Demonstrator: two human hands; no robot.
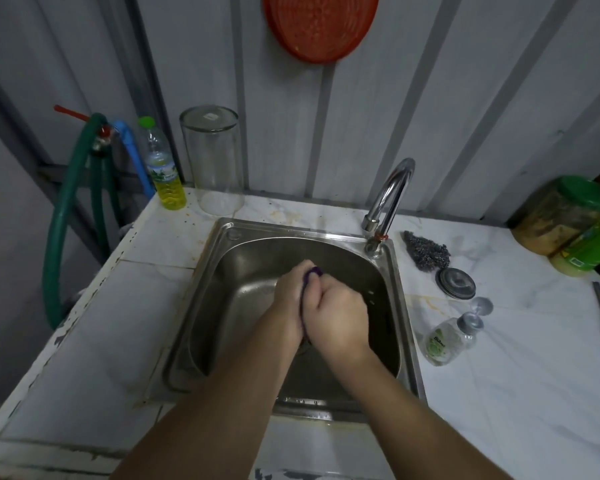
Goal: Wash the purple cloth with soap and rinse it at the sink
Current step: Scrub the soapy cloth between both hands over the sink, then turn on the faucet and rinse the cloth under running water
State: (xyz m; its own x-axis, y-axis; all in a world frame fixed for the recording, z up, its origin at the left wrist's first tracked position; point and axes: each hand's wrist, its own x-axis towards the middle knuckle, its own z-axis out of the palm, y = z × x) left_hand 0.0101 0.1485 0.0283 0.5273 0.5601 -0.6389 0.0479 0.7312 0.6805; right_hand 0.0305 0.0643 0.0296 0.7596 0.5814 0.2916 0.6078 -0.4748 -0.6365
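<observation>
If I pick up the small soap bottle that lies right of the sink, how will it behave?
The small soap bottle looks nearly empty and clear, so it is probably light. It lies on its side on the counter, so a push may roll it. Its cap seems off, so leftover soap might drip, and the plastic may be slippery.

The far wall (361,116) is grey ribbed metal sheeting, dimly lit. A round orange-red disc (321,26), perhaps a plastic tray, hangs high on it. A white marbled countertop (520,368) runs beneath, stained near the back edge and chipped along its left rim. Left of the counter, a green hose (58,237) loops down beside a blue pipe (132,150).
</observation>
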